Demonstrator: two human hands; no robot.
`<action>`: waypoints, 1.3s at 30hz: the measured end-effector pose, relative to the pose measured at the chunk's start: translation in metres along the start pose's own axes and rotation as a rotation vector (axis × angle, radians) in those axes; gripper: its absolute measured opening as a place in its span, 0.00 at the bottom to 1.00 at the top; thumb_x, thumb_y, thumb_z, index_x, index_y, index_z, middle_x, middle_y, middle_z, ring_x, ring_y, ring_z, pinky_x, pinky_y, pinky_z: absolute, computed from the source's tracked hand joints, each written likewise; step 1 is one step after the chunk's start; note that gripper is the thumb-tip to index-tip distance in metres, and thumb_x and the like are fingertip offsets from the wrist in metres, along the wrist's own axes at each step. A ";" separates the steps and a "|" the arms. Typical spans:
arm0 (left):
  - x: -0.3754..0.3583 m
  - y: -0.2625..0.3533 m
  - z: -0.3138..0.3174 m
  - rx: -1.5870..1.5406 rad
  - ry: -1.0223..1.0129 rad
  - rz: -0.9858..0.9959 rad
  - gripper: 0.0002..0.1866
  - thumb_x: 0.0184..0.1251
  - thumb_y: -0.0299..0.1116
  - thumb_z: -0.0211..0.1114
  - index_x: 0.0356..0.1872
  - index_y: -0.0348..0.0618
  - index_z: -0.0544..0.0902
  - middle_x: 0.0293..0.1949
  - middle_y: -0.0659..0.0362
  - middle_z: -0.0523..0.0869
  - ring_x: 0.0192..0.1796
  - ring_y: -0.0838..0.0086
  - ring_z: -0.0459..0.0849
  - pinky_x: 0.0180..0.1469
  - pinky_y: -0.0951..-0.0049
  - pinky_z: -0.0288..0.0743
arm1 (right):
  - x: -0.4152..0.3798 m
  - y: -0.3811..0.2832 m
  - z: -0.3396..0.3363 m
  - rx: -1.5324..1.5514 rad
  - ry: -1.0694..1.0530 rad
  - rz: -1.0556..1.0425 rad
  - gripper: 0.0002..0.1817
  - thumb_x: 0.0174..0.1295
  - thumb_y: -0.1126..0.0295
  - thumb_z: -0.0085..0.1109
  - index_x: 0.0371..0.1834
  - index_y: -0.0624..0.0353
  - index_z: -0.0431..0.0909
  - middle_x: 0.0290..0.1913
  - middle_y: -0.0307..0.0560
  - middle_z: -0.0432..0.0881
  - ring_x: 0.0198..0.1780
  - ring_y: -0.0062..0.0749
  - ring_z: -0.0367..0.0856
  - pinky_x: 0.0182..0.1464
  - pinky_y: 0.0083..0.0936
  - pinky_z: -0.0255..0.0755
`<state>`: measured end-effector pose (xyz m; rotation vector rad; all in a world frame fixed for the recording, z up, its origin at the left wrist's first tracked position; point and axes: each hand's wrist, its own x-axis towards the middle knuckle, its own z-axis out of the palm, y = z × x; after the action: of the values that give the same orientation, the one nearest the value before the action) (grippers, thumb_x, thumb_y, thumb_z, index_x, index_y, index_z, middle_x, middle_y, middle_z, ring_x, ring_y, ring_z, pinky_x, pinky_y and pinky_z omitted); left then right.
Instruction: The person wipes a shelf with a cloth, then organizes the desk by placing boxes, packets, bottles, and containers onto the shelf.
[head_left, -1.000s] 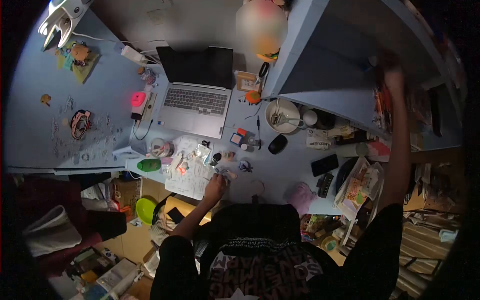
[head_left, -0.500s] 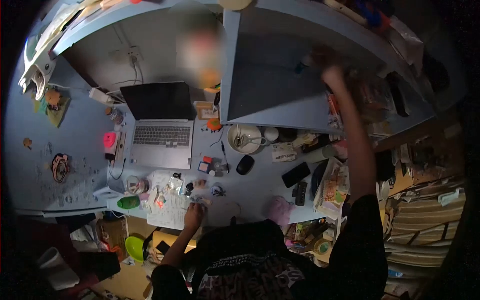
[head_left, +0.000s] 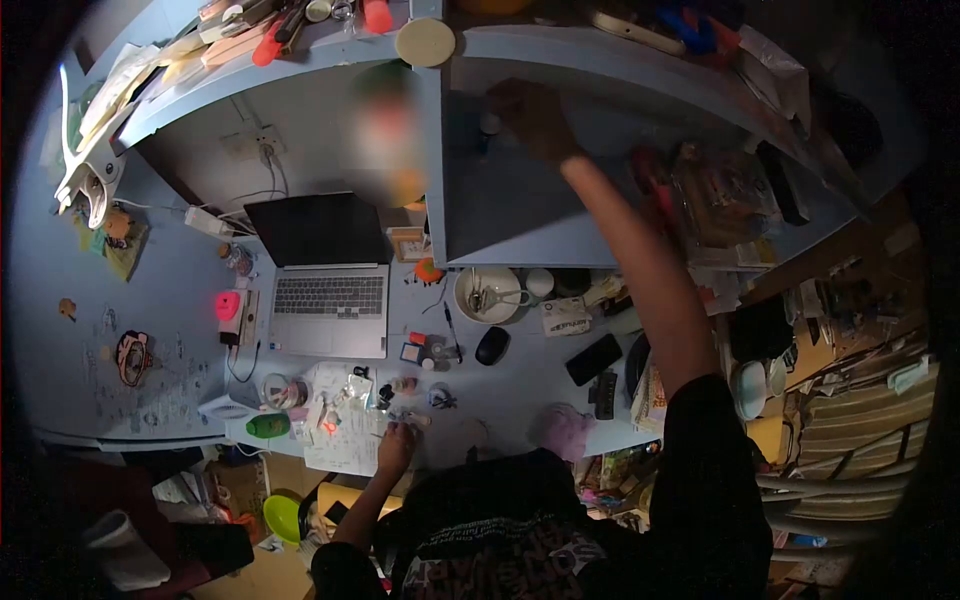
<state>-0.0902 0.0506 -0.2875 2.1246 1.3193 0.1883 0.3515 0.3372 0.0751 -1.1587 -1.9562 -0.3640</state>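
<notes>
My right hand [head_left: 530,118] reaches up into the shaded shelf compartment [head_left: 550,215]. Just beside its fingers stands a small bottle [head_left: 486,132] with a pale cap; the dim light hides whether they touch. Down at the desk's front edge, my left hand [head_left: 398,440] rests by the right side of a written paper sheet [head_left: 345,425]. Small items lie around its fingertips, and what it holds, if anything, is too small to name.
An open laptop [head_left: 328,300] sits on the desk. A white bowl [head_left: 487,296], a black mouse [head_left: 492,346], a phone [head_left: 594,360] and a purple cloth [head_left: 565,430] lie to its right. An upright divider [head_left: 430,160] borders the compartment.
My right hand has moved left inside the compartment, towards the small bottle. My left hand has stayed by the paper. The view has tilted up slightly.
</notes>
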 end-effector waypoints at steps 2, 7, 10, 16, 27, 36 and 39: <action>0.000 0.001 0.001 0.010 0.006 -0.005 0.10 0.59 0.32 0.56 0.40 0.39 0.71 0.40 0.42 0.74 0.39 0.46 0.77 0.37 0.50 0.73 | 0.009 -0.001 0.016 0.055 0.033 0.038 0.09 0.48 0.73 0.56 0.32 0.62 0.81 0.37 0.51 0.82 0.40 0.42 0.81 0.42 0.33 0.76; 0.001 -0.005 0.006 0.026 -0.001 -0.029 0.10 0.61 0.34 0.54 0.39 0.39 0.71 0.40 0.43 0.74 0.38 0.46 0.77 0.36 0.51 0.73 | 0.017 -0.005 0.021 0.076 0.017 0.024 0.11 0.43 0.75 0.57 0.32 0.61 0.82 0.40 0.51 0.82 0.42 0.42 0.81 0.45 0.32 0.75; 0.001 0.003 0.001 0.031 0.016 -0.016 0.10 0.62 0.34 0.53 0.37 0.39 0.72 0.39 0.44 0.74 0.38 0.46 0.77 0.36 0.50 0.73 | 0.018 -0.006 0.015 -0.070 -0.026 -0.008 0.10 0.57 0.71 0.56 0.38 0.64 0.81 0.37 0.51 0.83 0.38 0.32 0.84 0.39 0.28 0.77; 0.001 -0.017 0.018 0.049 0.018 -0.027 0.10 0.63 0.35 0.53 0.37 0.38 0.72 0.38 0.43 0.74 0.37 0.45 0.77 0.36 0.49 0.72 | 0.023 -0.020 0.026 -0.188 -0.020 -0.076 0.09 0.57 0.71 0.53 0.36 0.64 0.80 0.35 0.54 0.82 0.37 0.44 0.82 0.41 0.33 0.76; -0.001 -0.002 0.011 0.012 0.038 -0.060 0.14 0.61 0.39 0.57 0.39 0.40 0.71 0.40 0.42 0.75 0.38 0.46 0.78 0.35 0.49 0.74 | 0.024 -0.015 0.031 -0.028 -0.094 0.165 0.11 0.47 0.75 0.60 0.36 0.62 0.80 0.38 0.54 0.80 0.41 0.49 0.78 0.48 0.37 0.72; -0.001 0.002 0.005 0.021 0.026 -0.042 0.13 0.62 0.39 0.57 0.40 0.40 0.71 0.41 0.44 0.75 0.38 0.48 0.78 0.36 0.50 0.74 | 0.007 0.029 -0.014 -0.253 -0.194 0.183 0.09 0.53 0.71 0.56 0.37 0.59 0.81 0.40 0.48 0.82 0.44 0.44 0.80 0.51 0.33 0.73; 0.000 -0.013 0.019 0.057 0.017 -0.057 0.14 0.62 0.39 0.57 0.40 0.40 0.71 0.41 0.44 0.75 0.39 0.48 0.78 0.37 0.50 0.74 | -0.009 0.033 -0.029 -0.712 -0.178 -0.195 0.09 0.52 0.71 0.56 0.36 0.57 0.82 0.44 0.46 0.81 0.45 0.42 0.80 0.50 0.32 0.73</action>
<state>-0.0923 0.0466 -0.3101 2.1338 1.4083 0.1475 0.3953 0.3319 0.0817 -1.4677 -2.1690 -1.1644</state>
